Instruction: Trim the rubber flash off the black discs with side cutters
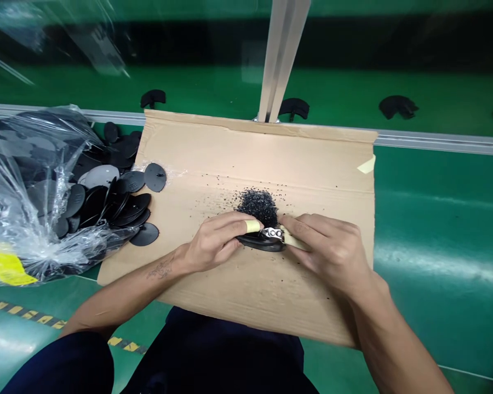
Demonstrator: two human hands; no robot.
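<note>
My left hand [217,238] grips a flat black plastic disc [263,242], with yellow tape wrapped round one fingertip. Closed round the handles of small metal nippers [273,233] is my right hand [328,241]. The nippers' jaws meet the upper edge of the disc, close to my left fingertips. Just beyond the disc lies a heap of tiny black clippings [258,205], with stray bits scattered about it. All this is over a cardboard sheet [312,169]. Whether the jaws are fully closed cannot be made out.
At the left, a clear plastic bag [33,186] spills several black oval discs [133,208] onto the sheet's edge. A metal post [281,60] rises behind the cardboard from a metal rail [435,141]. Black curved pieces [397,106] lie on the green floor beyond.
</note>
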